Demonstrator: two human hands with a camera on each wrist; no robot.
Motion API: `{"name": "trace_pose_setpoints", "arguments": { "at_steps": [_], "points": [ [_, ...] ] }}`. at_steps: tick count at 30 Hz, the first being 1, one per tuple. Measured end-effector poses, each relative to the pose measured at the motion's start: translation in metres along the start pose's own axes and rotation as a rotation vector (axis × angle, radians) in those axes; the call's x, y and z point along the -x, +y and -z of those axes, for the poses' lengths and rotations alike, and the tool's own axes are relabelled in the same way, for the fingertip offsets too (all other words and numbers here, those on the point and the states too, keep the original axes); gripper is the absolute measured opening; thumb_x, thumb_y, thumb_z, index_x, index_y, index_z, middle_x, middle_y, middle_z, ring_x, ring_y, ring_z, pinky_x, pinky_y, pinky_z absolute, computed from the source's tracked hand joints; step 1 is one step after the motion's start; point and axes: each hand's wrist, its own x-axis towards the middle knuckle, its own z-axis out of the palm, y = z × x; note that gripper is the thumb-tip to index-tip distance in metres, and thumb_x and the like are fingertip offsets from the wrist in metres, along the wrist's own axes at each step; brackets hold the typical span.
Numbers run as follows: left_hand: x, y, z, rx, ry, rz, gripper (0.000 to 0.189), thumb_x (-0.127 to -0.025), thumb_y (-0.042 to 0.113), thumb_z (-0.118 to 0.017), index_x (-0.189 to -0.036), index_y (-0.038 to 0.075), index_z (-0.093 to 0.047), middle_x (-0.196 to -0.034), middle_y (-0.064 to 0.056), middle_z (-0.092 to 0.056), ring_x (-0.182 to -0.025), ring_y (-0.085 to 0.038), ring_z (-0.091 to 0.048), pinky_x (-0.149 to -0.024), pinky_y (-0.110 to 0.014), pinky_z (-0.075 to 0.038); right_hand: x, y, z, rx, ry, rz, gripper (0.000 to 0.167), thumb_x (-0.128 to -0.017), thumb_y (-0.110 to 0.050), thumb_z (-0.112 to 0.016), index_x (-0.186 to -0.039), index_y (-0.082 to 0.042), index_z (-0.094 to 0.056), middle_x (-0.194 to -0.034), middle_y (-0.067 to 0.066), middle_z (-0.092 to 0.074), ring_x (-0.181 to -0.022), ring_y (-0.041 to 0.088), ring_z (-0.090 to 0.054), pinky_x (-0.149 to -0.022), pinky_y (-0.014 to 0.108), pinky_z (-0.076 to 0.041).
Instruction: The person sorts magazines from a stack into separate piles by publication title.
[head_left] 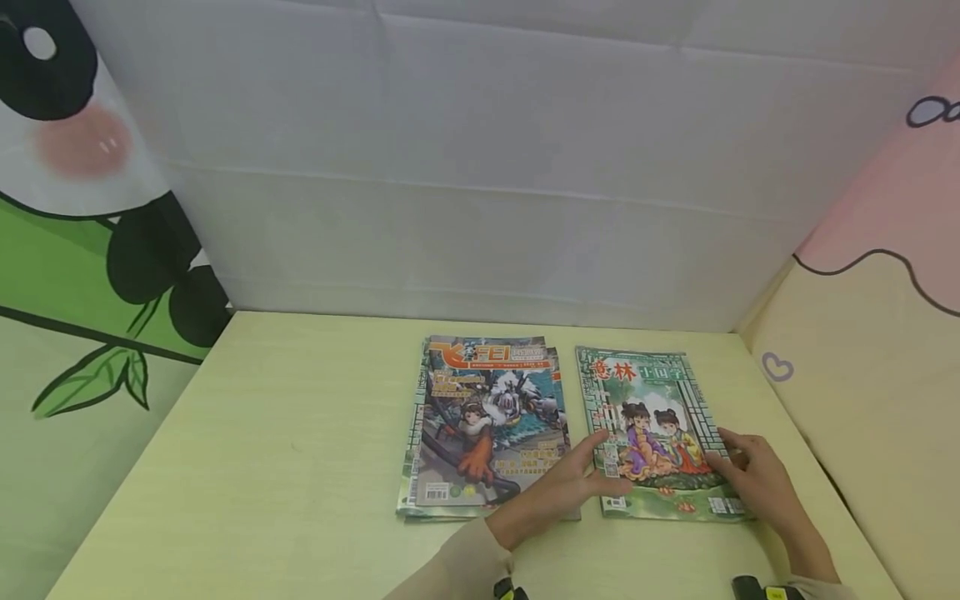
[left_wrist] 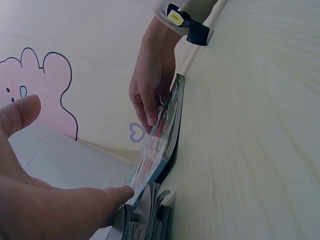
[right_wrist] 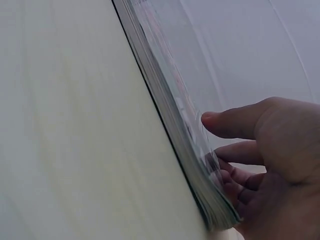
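Note:
A magazine (head_left: 652, 417) with a green cover and two cartoon children lies on the right part of the table. At its right edge, my right hand (head_left: 757, 479) grips it, thumb over the cover and fingers curled at the side; the right wrist view shows that hand (right_wrist: 275, 145) by the page edges. My left hand (head_left: 562, 487), thumb and fingers spread apart, touches the left edge of the same magazine. In the left wrist view the left hand (left_wrist: 55, 200) reaches in from the left. Left of it lies a magazine stack (head_left: 487, 425), partly covered by my left forearm.
The pale yellow table (head_left: 300, 433) carries both piles. A white wall (head_left: 480, 167) rises behind it. A panda-patterned panel (head_left: 90, 267) borders the left side and a cream and pink panel (head_left: 877, 375) the right.

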Motion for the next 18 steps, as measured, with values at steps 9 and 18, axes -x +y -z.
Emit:
{"name": "trace_pose_setpoints", "arguments": {
  "at_steps": [9,18],
  "points": [
    [0.002,-0.002,0.002,0.003,0.004,-0.012,0.091,-0.106,0.029,-0.074,-0.178,0.016,-0.022,-0.185,-0.011,-0.017,-0.161,-0.053,-0.032,-0.13,-0.071,-0.025,-0.001,-0.005,-0.001,0.002,0.032,0.001,0.054,-0.111,-0.018,-0.069,-0.147,0.02,-0.056,-0.125,0.035,-0.062,-0.098,0.035,-0.069,-0.076,0.039,-0.053],
    [0.013,-0.003,0.021,-0.013,-0.013,-0.133,0.082,-0.108,0.029,-0.074,-0.176,0.013,-0.03,-0.182,-0.018,-0.023,-0.162,-0.048,-0.035,-0.131,-0.055,-0.035,0.002,-0.015,-0.006,0.063,0.163,0.116,0.052,-0.107,-0.008,-0.071,-0.144,0.025,-0.055,-0.12,0.043,-0.062,-0.106,0.057,-0.064,-0.083,0.068,-0.053]
  ]
}}
